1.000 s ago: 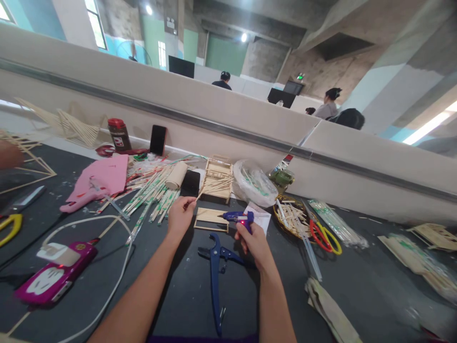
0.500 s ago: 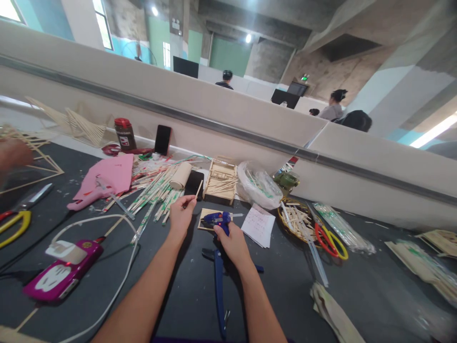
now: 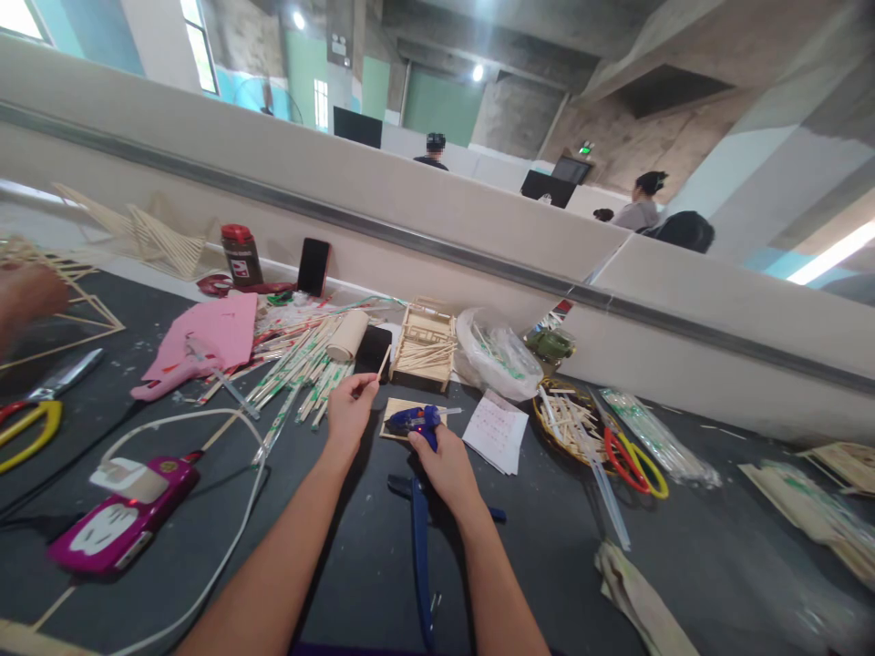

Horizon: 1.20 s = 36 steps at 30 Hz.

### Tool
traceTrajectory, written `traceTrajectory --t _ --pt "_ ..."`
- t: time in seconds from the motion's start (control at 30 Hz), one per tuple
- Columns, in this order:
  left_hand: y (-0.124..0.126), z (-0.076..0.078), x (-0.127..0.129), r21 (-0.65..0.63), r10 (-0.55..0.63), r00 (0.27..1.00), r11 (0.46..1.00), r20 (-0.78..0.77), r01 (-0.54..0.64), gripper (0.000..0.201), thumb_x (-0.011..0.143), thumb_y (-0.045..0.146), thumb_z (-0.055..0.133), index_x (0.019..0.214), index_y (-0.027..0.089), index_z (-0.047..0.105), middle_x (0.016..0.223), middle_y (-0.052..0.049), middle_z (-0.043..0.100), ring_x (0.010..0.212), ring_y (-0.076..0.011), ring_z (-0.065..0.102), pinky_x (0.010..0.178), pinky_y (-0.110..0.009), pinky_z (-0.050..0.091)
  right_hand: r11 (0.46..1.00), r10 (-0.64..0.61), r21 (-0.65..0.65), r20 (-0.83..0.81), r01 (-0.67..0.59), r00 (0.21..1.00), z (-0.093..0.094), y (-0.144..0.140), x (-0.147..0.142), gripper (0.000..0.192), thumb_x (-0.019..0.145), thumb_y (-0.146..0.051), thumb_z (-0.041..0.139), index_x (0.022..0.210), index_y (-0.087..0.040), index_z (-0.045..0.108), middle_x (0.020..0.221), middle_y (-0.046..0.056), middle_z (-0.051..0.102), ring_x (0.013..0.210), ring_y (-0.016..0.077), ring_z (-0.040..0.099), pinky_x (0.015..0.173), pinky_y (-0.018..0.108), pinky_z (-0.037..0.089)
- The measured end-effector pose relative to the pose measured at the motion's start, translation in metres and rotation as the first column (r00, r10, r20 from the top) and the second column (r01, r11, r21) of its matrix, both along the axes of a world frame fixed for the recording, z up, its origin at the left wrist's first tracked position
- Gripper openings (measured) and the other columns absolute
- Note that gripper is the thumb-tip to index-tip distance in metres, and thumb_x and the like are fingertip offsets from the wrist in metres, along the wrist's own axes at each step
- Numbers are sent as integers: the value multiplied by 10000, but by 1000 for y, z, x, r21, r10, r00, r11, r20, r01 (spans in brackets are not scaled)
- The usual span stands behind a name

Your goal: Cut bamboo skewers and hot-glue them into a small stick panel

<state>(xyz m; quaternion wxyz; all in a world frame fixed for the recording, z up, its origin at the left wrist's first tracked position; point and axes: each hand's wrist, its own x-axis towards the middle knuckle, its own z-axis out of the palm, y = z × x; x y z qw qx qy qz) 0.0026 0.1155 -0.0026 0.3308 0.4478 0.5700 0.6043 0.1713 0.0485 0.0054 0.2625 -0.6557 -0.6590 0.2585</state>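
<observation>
While my left hand (image 3: pixel 350 410) is pinching a stick (image 3: pixel 380 364), right hand (image 3: pixel 444 465) fingers are clamping the glue gun (image 3: pixel 414 420) w/ nozzle over the frame (image 3: pixel 396 407).

Both bare forearms stretch forward, nearly parallel. Left hand (image 3: pixel 348 412) is pinched shut, thumb against fingertips, just left of the right hand (image 3: pixel 444 460), which is curled into a closed grip, knuckles up.

A craft workshop in a bare concrete hall: the dark table (image 3: pixel 383 583) is strewn with wooden sticks (image 3: pixel 301 369), stick-built frames (image 3: pixel 425 344), scissors (image 3: pixel 633 460) and a glue gun (image 3: pixel 414 421); low partitions (image 3: pixel 478 237) separate other seated workers (image 3: pixel 643 202).
</observation>
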Motion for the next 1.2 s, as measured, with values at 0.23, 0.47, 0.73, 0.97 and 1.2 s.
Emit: traceTrajectory --t 0.23,0.47,0.73,0.97,1.2 --pt "0 1 1 -1 -3 1000 1000 -6 3 228 686 318 624 820 159 719 830 -55 728 749 -180 625 721 -303 478 1000 5 0 -7 -5 1000 1 -1 1 328 884 -412 504 1000 -133 631 916 130 700 830 224 644 698 267 426" --pt "1 -1 1 6 -12 1000 1000 -5 12 243 687 342 631 820 159 720 815 -51 725 742 -183 623 712 -302 469 1000 1 1 28 -1 1000 2 -1 0 331 886 -419 500 982 -132 634 894 129 698 802 223 639 677 268 418" --pt "0 1 3 1 -7 1000 1000 -14 7 239 684 335 627 815 158 719 811 -53 728 722 -178 613 706 -302 470 1000 -1 -20 46 2 999 3 -1 0 329 887 -418 501 983 -131 630 894 132 697 813 226 641 682 266 415" --pt "0 0 2 12 -6 1000 1000 -20 6 237 686 341 628 813 162 718 823 -52 728 748 -185 625 723 -308 479 1000 12 -1 -11 -12 1000 2 -1 1 323 886 -402 506 1013 -132 631 941 138 698 876 230 645 737 273 428" --pt "0 -1 3 2 -16 1000 1000 -6 16 229 691 328 628 820 162 719 821 -52 727 743 -184 622 721 -307 475 1000 4 -5 -9 -4 1000 1 -1 2 306 875 -401 516 982 -140 634 910 129 699 838 227 646 715 271 427"
